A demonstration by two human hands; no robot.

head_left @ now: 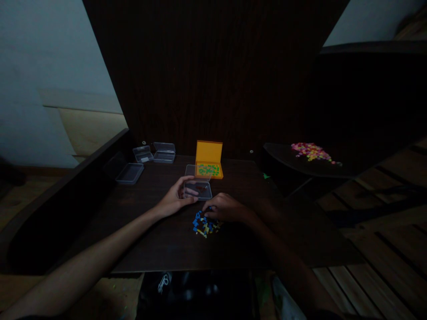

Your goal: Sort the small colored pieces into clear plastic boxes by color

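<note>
My left hand (178, 195) grips the left side of a clear plastic box (206, 195), thumb at its front and fingers behind. The box's lid stands open, and a few small dark reddish pieces lie inside. Just in front of it, a pile of small blue, yellow and dark building bricks (202, 226) is spread on the dark table. My right hand (223, 206) reaches over the top of this pile, fingers bent down and pinched together; whatever is between the fingertips is too small to make out.
Behind the clear box, an open orange box (209, 152) holds green pieces. Several open clear boxes (164, 155) stand at the back left. A heap of pink and yellow pieces (312, 152) lies on a dark curved surface at right. A raised dark side board (66, 182) borders the left.
</note>
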